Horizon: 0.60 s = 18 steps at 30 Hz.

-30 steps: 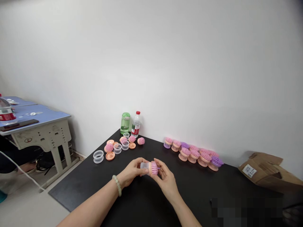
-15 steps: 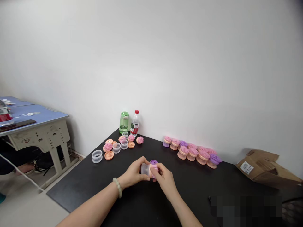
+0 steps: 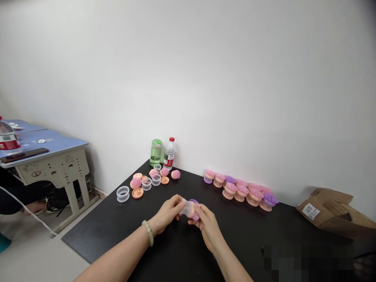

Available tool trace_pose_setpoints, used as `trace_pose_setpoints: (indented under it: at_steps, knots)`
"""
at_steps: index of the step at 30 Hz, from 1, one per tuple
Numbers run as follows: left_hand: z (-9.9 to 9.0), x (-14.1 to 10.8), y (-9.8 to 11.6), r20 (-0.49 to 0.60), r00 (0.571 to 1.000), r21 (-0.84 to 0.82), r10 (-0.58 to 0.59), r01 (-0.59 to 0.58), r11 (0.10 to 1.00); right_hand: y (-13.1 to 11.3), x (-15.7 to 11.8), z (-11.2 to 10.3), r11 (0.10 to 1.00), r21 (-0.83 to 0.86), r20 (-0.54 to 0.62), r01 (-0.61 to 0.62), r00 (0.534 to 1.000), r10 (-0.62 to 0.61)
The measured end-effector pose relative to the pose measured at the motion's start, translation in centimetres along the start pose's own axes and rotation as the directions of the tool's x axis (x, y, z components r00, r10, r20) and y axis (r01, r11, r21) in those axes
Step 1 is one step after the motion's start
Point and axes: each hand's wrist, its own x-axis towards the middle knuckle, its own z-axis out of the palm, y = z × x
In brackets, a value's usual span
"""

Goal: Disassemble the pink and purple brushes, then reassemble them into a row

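While left grip [image 3: 167, 214] and right grip [image 3: 209, 228] clamp plastic brush [image 3: 190, 208], we judge it light, stiff, bit slippery; best hold at clear cup [image 3: 186, 206], not soft bristles [image 3: 195, 216].

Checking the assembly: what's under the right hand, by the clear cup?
Pink bristles and a purple rim show beside the right hand; whatever else lies under its fingers is covered, so how they meet the clear cup is hidden.
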Motion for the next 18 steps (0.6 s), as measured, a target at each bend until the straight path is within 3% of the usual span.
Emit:
trace_pose_setpoints:
  at_steps: [5,8,12,15,18]
  knots:
    - [-0.48,-0.23,0.71,0.120,0.975,-0.136,0.185,-0.168,0.976,0.12,0.16,-0.31,1.000,0.002,-0.027,-0.007,1.000,0.007]
    - [-0.38,-0.26,0.55,0.057,0.992,-0.166,0.109,-0.098,0.981,0.03,0.09,-0.16,1.000,-0.018,-0.026,0.014,1.000,-0.014]
    - [-0.31,-0.02,-0.01,-0.009,1.000,-0.011,-0.006,0.006,1.000,0.06,0.10,-0.07,0.993,-0.107,-0.026,0.051,0.998,-0.054]
    - [-0.47,0.00,0.18,-0.002,0.988,0.149,0.156,-0.154,0.977,0.26,0.22,-0.22,0.989,-0.145,-0.019,0.038,0.999,-0.042]
    - [-0.58,-0.17,0.64,0.043,0.932,0.341,0.359,-0.352,0.872,0.44,0.30,-0.38,0.992,-0.126,-0.015,-0.006,1.000,0.005]
